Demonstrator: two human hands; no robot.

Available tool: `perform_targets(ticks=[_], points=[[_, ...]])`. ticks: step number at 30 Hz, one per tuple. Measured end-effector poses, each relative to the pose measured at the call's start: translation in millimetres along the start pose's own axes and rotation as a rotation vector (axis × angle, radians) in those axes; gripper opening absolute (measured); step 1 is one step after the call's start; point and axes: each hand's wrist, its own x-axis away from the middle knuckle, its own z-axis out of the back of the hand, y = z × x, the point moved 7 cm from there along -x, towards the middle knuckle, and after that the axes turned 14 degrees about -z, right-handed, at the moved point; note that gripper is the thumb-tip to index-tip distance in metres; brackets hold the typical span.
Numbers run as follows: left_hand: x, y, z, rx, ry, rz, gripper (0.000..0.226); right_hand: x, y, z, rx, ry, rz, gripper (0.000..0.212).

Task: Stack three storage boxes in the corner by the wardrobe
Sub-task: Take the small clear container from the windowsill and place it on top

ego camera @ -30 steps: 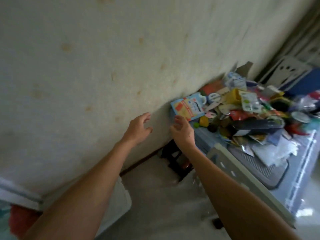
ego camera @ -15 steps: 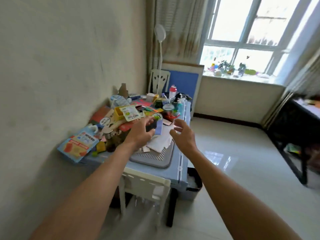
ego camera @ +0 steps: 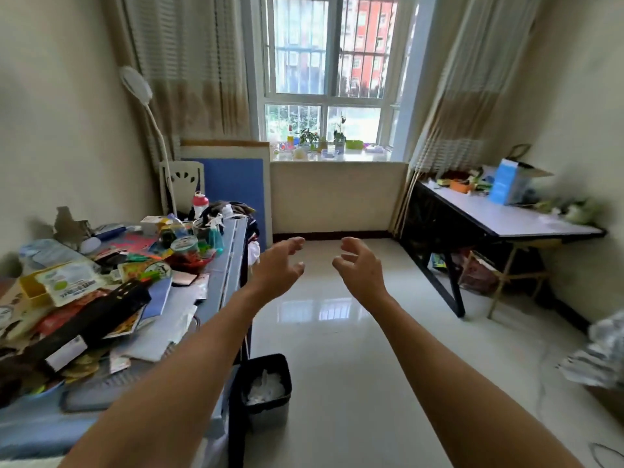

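Note:
My left hand (ego camera: 278, 265) and my right hand (ego camera: 359, 266) reach forward side by side over the tiled floor, palms turned toward each other with fingers curled and apart. Neither hand holds anything. No storage box and no wardrobe shows in this view.
A blue table (ego camera: 233, 251) piled with packets, bottles and toys runs along the left wall. A small black bin (ego camera: 266, 390) stands at its near end. A white-topped desk (ego camera: 506, 214) with clutter stands at the right. A window (ego camera: 331, 72) and glossy floor (ego camera: 337, 332) lie ahead.
My view has swung right, from the left wall and cluttered table to the open room and window. Both hands stayed out in front, open and empty.

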Motion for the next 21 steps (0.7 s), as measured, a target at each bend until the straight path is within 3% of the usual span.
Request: perform_targets(ticks=[10,21], points=[[-176,-55,-120,0.048,-0.047,-0.094,0.055,-175,60,49,-0.027,0.105,-0.067,0.046],[-396,-145,-191,0.106,-0.068,-0.103,0.054,-422,73,60,0.016,0.119,-0.074,0.046]])
